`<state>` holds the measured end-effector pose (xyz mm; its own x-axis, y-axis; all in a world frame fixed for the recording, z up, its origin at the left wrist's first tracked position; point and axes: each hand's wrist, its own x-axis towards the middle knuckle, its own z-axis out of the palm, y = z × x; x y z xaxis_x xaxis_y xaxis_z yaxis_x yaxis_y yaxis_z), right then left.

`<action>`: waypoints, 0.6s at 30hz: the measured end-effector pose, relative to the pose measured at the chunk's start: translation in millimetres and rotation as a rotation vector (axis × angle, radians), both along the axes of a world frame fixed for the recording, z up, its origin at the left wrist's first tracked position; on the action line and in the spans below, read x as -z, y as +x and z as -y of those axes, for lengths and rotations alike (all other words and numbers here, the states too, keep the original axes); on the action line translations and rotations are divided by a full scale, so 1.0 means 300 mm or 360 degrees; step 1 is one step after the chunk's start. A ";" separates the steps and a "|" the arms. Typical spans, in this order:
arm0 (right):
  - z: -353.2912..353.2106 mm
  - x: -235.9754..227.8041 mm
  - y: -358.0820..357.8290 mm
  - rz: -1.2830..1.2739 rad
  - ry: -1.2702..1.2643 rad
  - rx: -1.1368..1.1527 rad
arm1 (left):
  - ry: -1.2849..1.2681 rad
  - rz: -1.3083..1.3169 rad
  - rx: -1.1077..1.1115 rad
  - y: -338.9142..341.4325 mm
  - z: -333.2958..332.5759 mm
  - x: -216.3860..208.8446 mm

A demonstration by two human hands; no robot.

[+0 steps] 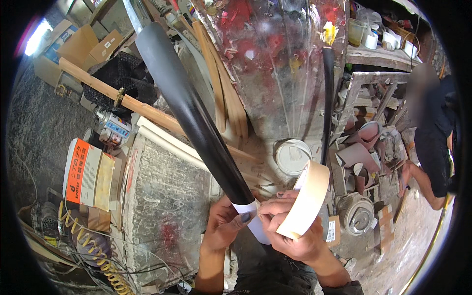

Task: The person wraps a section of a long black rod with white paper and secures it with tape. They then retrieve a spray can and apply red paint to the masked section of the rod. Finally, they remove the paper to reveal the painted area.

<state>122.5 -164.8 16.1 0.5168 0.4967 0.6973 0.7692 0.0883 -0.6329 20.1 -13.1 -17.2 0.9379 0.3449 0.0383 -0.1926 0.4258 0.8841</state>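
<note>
"Two hands are in view: what does each grip have?"

"My left hand (222, 223) clasps the white lower end (259, 232) of the black tube (194, 110), thumb across it. My right hand (297, 241) grasps a roll of cream tape (310, 199), just right of that end."

"What is hard to make out?"

"My left fingers are mostly hidden behind the tube, and I cannot tell whether a strip of tape joins it to the roll. A grey rod (132, 14) sticks out of the tube's top and is cut off by the dark rim."

"And the surface, the room?"

"Left of the tube lies a worn, scuffed surface (157, 196); farther left of it hangs a coiled yellow hose (101, 260). Right of the tube stand a paint-splashed panel (275, 73), a round white lid (293, 157) and, well apart, a person (432, 130), partly cut off by the rim."
</note>
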 end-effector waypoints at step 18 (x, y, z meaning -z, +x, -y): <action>-0.021 0.166 -0.092 -0.0323 -0.0030 0.0312 | -0.0246 -0.0060 0.0073 0.099 0.075 0.076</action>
